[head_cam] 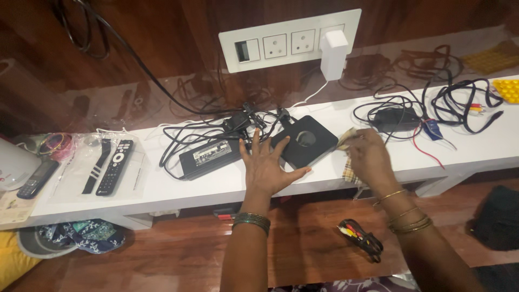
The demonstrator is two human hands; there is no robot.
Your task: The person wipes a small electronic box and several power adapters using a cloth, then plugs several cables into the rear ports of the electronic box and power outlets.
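Note:
My left hand [267,165] lies flat with fingers spread on the white shelf [173,186], its fingertips touching the near-left corner of a small black square box [306,141]. Just to the right of the box, my right hand [369,157] is closed around a checked cloth [350,174], which bunches above the fingers and hangs below them at the shelf's front edge. A black power adapter [208,156] lies just left of my left hand.
Tangled black cables [432,105] cover the right of the shelf, with a white charger [333,54] plugged into the wall socket panel [270,46]. Two remotes [108,165] lie on plastic at left, beside a phone [33,179] and bangles [54,143]. A cable bundle [361,238] rests on the wooden floor.

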